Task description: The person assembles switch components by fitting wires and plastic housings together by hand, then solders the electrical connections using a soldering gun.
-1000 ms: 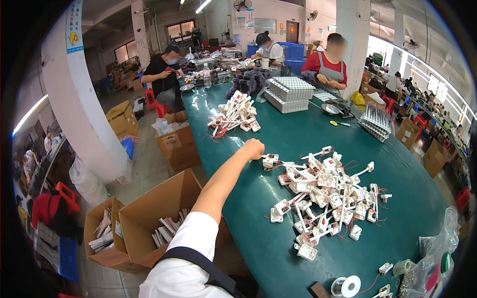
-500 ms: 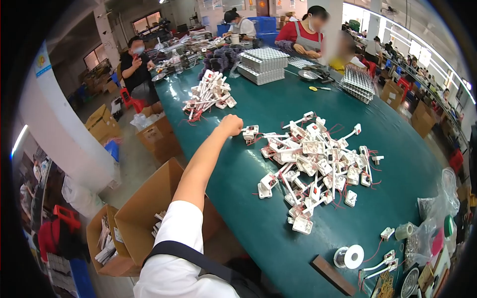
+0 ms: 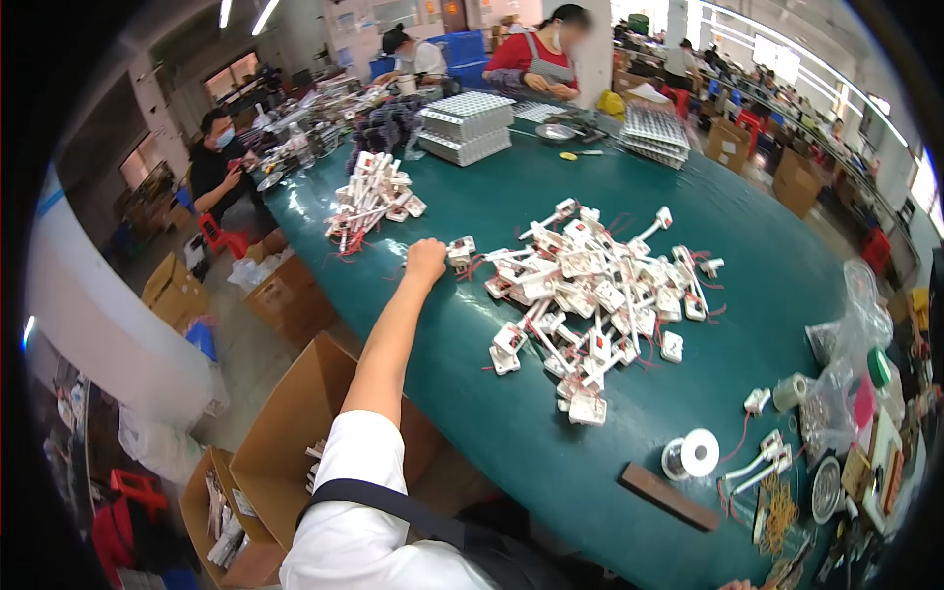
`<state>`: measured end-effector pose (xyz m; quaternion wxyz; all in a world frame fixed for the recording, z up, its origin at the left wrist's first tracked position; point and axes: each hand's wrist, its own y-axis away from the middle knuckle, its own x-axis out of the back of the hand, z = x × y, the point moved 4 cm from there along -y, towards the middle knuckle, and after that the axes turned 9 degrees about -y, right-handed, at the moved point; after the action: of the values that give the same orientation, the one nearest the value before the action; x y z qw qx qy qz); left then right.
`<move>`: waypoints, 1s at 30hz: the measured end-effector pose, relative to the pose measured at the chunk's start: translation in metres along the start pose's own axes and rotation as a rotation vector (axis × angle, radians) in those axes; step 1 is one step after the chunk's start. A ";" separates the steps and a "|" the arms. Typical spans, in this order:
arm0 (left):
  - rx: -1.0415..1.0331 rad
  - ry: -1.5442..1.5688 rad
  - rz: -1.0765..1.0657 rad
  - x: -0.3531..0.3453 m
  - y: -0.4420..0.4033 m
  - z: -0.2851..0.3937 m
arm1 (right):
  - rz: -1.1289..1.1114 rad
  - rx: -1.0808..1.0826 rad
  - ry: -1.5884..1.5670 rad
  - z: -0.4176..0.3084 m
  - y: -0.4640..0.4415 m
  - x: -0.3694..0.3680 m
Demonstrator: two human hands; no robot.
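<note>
My left hand [image 3: 426, 262] reaches out over the green table, its fingers closed round the stem of a white plastic switch piece [image 3: 460, 253]. The piece's square box end, with red wires, sticks out to the right of my fist. To the right lies a big heap of similar white pieces [image 3: 610, 285] with stems, box ends and red wires. Beyond my left hand is a smaller pile of white pieces [image 3: 377, 197]. At the bottom edge only a sliver of my right hand [image 3: 736, 585] shows, and its fingers are hidden.
A wire spool [image 3: 700, 453] and a dark brown bar [image 3: 669, 497] lie near the front edge. Plastic bags [image 3: 851, 320] and tools crowd the right side. Stacked trays [image 3: 467, 128] stand at the far side, near a co-worker in red [image 3: 531, 64]. Cardboard boxes [image 3: 295, 442] stand below left.
The view has swung, so the table's contents sit further left in it. My left hand keeps its grip on the white piece. A sliver of my right hand has appeared at the bottom edge.
</note>
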<state>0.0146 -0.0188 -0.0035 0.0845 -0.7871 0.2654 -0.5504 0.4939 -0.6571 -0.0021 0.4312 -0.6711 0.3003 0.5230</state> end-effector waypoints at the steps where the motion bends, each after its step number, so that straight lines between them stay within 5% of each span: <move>1: 0.020 -0.018 0.006 -0.001 0.002 0.002 | -0.053 -0.010 -0.007 0.003 0.000 -0.006; 3: 0.051 0.010 -0.003 0.005 0.004 0.003 | -0.094 0.020 -0.025 -0.037 -0.001 0.045; 11: -0.040 0.034 -0.064 0.015 0.001 -0.006 | 0.087 0.083 -0.045 -0.018 0.004 0.013; 14: 0.092 0.088 0.073 0.022 -0.010 -0.021 | 0.045 0.112 -0.028 -0.018 -0.002 0.007; 15: 0.064 0.063 0.049 0.049 -0.009 -0.017 | 0.269 0.210 -0.105 -0.012 -0.001 -0.003; 18: -0.149 0.164 0.173 0.018 -0.024 -0.036 | 0.119 0.195 -0.163 -0.035 0.005 0.010; 23: -0.212 0.186 -0.018 -0.028 -0.007 -0.036 | 0.593 0.562 0.326 -0.085 0.020 0.003; 27: -0.101 0.315 -0.068 -0.018 0.006 -0.026 | 0.696 0.532 0.467 -0.124 0.014 0.013; 30: -0.116 0.302 -0.079 -0.027 0.004 -0.029 | 0.650 0.271 0.307 -0.128 0.001 0.044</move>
<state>-0.0204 -0.0039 -0.0168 -0.0237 -0.7089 0.2754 -0.6489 0.5617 -0.7692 -0.0338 0.2778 -0.5483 0.6250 0.4812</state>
